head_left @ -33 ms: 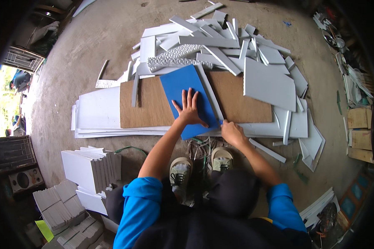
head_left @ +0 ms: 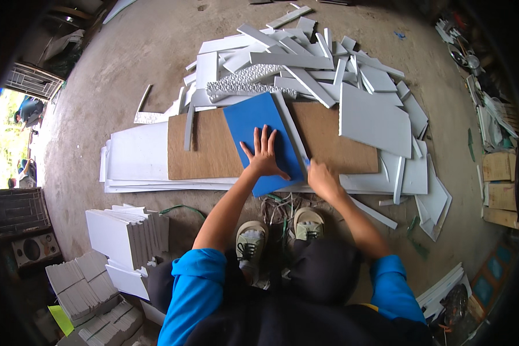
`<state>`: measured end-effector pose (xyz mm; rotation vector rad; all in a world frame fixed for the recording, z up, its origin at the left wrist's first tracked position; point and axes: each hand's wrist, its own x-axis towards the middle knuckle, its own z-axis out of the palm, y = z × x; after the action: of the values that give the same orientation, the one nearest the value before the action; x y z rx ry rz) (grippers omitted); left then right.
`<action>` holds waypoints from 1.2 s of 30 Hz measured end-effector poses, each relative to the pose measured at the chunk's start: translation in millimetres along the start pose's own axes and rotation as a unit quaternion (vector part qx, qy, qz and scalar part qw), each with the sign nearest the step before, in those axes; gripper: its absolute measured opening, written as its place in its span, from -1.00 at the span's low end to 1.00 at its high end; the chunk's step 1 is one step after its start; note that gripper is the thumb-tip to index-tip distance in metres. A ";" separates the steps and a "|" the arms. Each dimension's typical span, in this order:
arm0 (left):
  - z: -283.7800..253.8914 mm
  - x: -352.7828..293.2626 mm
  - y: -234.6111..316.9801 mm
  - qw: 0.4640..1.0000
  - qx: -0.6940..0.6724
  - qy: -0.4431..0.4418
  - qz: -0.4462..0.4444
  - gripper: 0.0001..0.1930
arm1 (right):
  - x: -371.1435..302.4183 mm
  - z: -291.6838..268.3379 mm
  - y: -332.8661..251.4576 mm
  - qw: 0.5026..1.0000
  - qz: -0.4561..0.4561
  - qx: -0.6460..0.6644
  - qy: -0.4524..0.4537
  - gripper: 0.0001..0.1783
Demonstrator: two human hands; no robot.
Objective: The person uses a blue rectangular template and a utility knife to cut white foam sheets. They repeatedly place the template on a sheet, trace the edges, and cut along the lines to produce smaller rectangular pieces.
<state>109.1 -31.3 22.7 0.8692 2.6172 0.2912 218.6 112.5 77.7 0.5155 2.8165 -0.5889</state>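
A blue rectangular panel point(head_left: 252, 118) lies at a slant over a white foam board point(head_left: 289, 124), whose strip shows along the panel's right side. Both rest on a brown wooden board point(head_left: 205, 141). My left hand point(head_left: 264, 158) presses flat on the blue panel with its fingers spread. Closed around a small blue tool point(head_left: 307, 163), like a cutter knife, my right hand point(head_left: 324, 177) is at the panel's lower right edge. Most of that tool is hidden by my fingers, and its tip cannot be made out.
Beyond the boards rises a heap of white offcuts point(head_left: 294, 57). Large white sheets point(head_left: 135, 153) lie under the wooden board. Stacked white panels point(head_left: 112, 236) stand at my lower left. Tangled straps point(head_left: 277, 205) lie by my shoes point(head_left: 251, 239). Cardboard boxes point(head_left: 499, 196) are far right.
My right hand has slid slightly away from me along the panel's right edge. My left hand keeps its place on the blue panel. The whole view has shifted very slightly.
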 end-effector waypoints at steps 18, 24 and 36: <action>-2.4 -2.2 2.9 1.000 -0.004 0.002 0.025 0.45 | 206.7 4.9 -51.7 0.999 -0.002 0.042 -0.031 -0.66; 0.6 -3.2 1.5 1.000 -0.017 -0.008 0.005 0.44 | 124.3 30.5 -30.2 0.999 -0.037 0.030 -0.007 -0.72; 2.3 1.5 1.2 0.999 0.031 -0.019 -0.004 0.48 | 1.0 17.8 14.8 0.999 -0.031 -0.018 -0.016 -0.80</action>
<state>109.5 -29.3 20.6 0.8763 2.6054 0.1910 225.8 118.0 56.3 0.4100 2.8153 -0.5531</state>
